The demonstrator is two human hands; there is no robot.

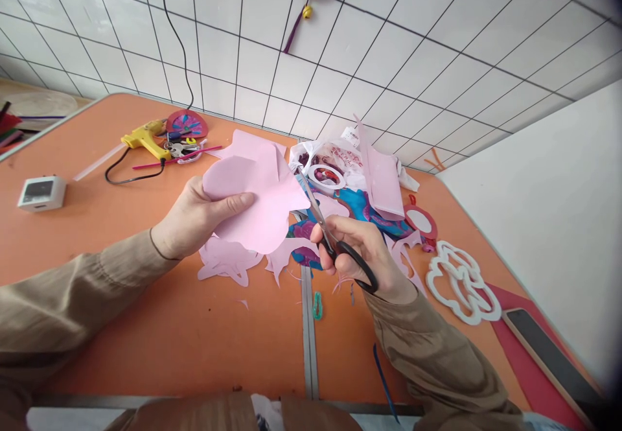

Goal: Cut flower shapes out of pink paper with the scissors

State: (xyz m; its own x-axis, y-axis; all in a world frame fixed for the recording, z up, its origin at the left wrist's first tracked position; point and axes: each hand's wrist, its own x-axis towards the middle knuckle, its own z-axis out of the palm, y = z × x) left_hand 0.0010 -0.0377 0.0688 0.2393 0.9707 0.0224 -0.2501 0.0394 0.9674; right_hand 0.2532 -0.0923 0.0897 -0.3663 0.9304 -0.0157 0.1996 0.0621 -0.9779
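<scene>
My left hand pinches a sheet of pink paper above the orange table, thumb lying on top of the sheet. My right hand grips black-handled scissors, whose blades point up and left and meet the paper's right edge. Pink offcuts lie on the table just under the sheet.
A yellow glue gun with a black cord lies at the back left, a small white box at the far left. Coloured craft pieces and a plastic bag sit behind the scissors. White foam cutouts and a phone lie at right.
</scene>
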